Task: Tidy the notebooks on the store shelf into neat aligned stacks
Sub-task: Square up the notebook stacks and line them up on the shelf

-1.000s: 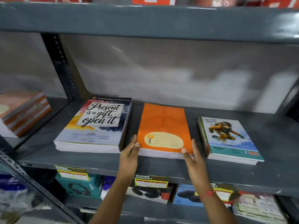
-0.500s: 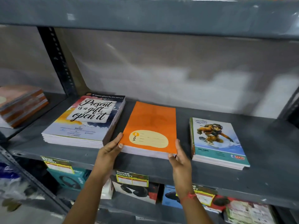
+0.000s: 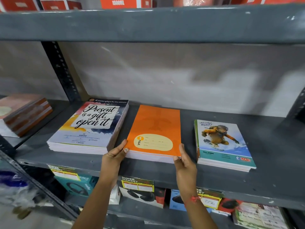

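Note:
Three notebook stacks lie on the grey shelf (image 3: pixel 148 169). The orange stack (image 3: pixel 155 128) sits in the middle, slightly turned. My left hand (image 3: pixel 113 158) presses flat against its near left corner. My right hand (image 3: pixel 184 162) grips its near right corner, thumb on the cover. To the left lies the "Present is a gift" stack (image 3: pixel 89 128). To the right lies the blue "Adventure awaits" stack (image 3: pixel 222 144), its lower books a little offset.
A brown-edged book pile (image 3: pixel 24 114) rests on the neighbouring shelf at far left, past the perforated upright post (image 3: pixel 61 70). The shelf above (image 3: pixel 148 23) hangs low overhead. Boxed headphones (image 3: pixel 77 184) and price tags sit on the shelf below.
Both hands have closed in on the near corners of the orange stack, and the stack has turned a little straighter. The other stacks lie as before.

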Motion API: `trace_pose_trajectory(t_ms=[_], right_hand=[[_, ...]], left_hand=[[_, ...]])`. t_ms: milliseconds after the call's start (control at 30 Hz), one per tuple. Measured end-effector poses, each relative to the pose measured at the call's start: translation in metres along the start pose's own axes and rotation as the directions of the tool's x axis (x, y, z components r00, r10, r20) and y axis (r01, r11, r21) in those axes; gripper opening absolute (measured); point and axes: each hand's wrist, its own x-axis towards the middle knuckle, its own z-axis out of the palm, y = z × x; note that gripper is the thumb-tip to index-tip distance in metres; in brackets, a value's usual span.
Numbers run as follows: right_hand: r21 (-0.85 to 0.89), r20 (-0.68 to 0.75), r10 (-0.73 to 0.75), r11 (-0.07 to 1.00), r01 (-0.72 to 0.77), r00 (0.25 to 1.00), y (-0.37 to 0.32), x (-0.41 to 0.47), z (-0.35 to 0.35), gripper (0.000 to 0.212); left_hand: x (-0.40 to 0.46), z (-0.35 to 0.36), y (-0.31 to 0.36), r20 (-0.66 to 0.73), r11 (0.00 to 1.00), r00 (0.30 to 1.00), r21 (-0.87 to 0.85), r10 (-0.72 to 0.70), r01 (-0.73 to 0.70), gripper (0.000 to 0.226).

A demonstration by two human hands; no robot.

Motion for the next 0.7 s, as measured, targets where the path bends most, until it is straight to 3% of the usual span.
trace_pose_trajectory(t_ms=[300,467,567,600,667,700], right_hand=[[-0.108,-0.076,-0.03,0.994,0.021,0.997,0.003,-0.001,0.0,0.046],[-0.087,-0.079,-0.007,0.996,0.0,0.997,0.003,-0.001,0.002,0.046],[-0.018,-0.023,0.019,1.0,-0.019,1.0,-0.002,-0.006,-0.007,0.049],[0.06,-0.069,0.016,0.998,-0.012,0.997,-0.005,-0.009,-0.016,0.049],[0.087,-0.295,-0.063,0.992,0.093,0.953,-0.014,-0.015,-0.042,0.047],[-0.032,-0.426,-0.136,0.99,0.135,0.894,-0.018,-0.015,-0.057,0.043]], left_hand=[[0.001,0.0,0.0,-0.059,1.0,0.998,-0.004,-0.005,0.005,0.039],[-0.005,0.003,0.007,-0.111,0.995,0.993,0.103,0.03,-0.018,0.037],[-0.018,0.006,0.001,-0.157,0.86,0.939,0.468,0.306,-0.202,0.05],[-0.026,0.015,0.0,-0.112,0.807,0.9,0.499,0.421,-0.315,0.058],[-0.046,0.042,-0.003,0.038,0.739,0.833,0.44,0.552,-0.51,0.059],[-0.056,0.059,-0.007,0.134,0.718,0.813,0.405,0.566,-0.566,0.055]])
